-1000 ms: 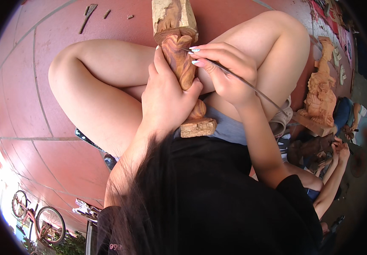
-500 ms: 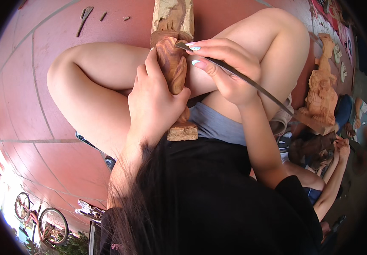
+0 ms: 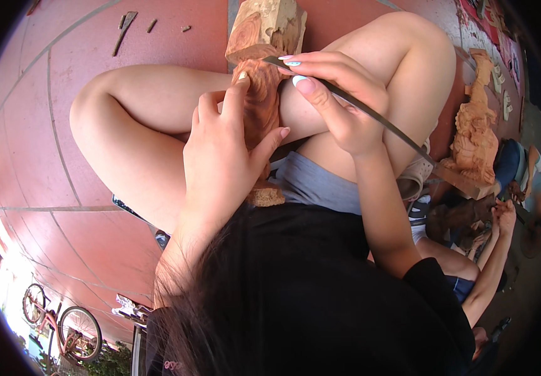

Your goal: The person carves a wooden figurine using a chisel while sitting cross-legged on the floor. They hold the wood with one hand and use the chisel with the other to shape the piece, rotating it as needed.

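Note:
A reddish-brown wood carving [image 3: 262,100] with flowing grain lies lengthwise between my bent legs. Its far end is a thick, rough square block [image 3: 267,31], and a small block end [image 3: 266,195] shows near my black shirt. My left hand [image 3: 220,141] is wrapped round the carving from the left, thumb on the near right side, fingers along the top. In my right hand [image 3: 349,106] is a long, thin, dark metal carving tool [image 3: 402,136], pinched near its far end. The tip rests at or just over the carving beside the square block; contact is unclear.
On the red tiled floor [image 3: 101,163] at the far left lie a dark metal tool [image 3: 124,32] and small bits. A larger wooden carving [image 3: 473,128] stands at the right, near another person's arm [image 3: 490,269]. A bicycle [image 3: 63,326] is at the lower left.
The carving has turned, so another face of it and of its square block shows, and its far end has shifted right. My left fingers have moved further onto its top.

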Available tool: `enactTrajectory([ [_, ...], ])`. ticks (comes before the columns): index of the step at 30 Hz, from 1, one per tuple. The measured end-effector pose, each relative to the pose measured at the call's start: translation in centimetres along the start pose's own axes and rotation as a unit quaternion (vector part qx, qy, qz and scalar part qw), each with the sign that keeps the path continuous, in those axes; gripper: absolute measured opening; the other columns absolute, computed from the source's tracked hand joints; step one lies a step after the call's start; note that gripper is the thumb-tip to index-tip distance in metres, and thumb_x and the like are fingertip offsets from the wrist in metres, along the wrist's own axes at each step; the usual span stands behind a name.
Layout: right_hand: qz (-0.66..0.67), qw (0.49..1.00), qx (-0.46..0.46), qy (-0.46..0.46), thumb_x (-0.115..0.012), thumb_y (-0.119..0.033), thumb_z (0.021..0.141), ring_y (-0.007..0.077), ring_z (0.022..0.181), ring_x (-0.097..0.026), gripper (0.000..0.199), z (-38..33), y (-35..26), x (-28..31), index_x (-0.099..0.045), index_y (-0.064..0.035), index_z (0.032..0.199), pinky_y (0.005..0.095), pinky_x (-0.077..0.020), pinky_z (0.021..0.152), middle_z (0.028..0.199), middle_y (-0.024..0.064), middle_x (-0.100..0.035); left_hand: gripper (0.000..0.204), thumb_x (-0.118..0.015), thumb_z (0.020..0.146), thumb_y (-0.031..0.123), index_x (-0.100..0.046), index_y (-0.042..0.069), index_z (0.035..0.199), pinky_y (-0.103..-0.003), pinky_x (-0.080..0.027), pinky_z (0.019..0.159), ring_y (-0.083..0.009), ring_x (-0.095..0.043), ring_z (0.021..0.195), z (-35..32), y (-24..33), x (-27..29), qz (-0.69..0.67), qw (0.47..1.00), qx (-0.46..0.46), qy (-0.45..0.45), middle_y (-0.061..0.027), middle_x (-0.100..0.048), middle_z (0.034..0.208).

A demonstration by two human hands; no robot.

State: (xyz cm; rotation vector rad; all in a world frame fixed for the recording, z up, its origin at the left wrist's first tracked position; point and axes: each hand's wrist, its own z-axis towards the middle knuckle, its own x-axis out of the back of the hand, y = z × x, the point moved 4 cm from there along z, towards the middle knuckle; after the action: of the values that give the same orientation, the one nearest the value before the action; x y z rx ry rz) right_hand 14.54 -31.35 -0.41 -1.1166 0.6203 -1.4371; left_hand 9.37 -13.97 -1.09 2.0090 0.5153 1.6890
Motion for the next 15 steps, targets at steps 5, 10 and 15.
enactTrajectory([
  [5,0.0,1.0,-0.012,0.004,-0.074,-0.001,0.089,0.0232,0.089,-0.072,0.011,-0.1,0.1,0.0,-0.072,0.0062,0.097,0.0318,-0.0569,0.08,0.097,0.0165,-0.074,0.064,-0.081,0.083,0.036,-0.056,0.005,0.132,-0.045,-0.055,0.086,-0.0353,-0.062,0.108,-0.4,-0.7,0.0,-0.097,0.995,0.011,0.005,-0.0167,-0.059,0.118],
  [10,0.011,0.999,-0.036,0.021,-0.07,0.001,0.091,0.021,0.088,-0.071,0.008,-0.2,0.7,0.2,-0.072,0.0071,0.096,0.0307,-0.0564,0.08,0.095,0.0155,-0.074,0.063,-0.081,0.083,0.035,-0.055,0.006,0.132,-0.044,-0.055,0.086,-0.035,-0.062,0.106,-0.4,0.6,0.1,-0.046,0.998,-0.025,0.026,-0.0156,-0.059,0.115],
  [15,0.154,0.97,-0.189,-0.005,-0.066,0.0,0.095,0.0171,0.088,-0.072,0.01,0.1,0.7,0.6,-0.071,0.008,0.098,0.0266,-0.0572,0.081,0.096,0.0136,-0.074,0.064,-0.082,0.081,0.035,-0.056,0.004,0.131,-0.042,-0.055,0.084,-0.0332,-0.064,0.102,0.1,-0.1,0.3,-0.093,0.995,0.023,0.0,-0.0138,-0.063,0.104],
])
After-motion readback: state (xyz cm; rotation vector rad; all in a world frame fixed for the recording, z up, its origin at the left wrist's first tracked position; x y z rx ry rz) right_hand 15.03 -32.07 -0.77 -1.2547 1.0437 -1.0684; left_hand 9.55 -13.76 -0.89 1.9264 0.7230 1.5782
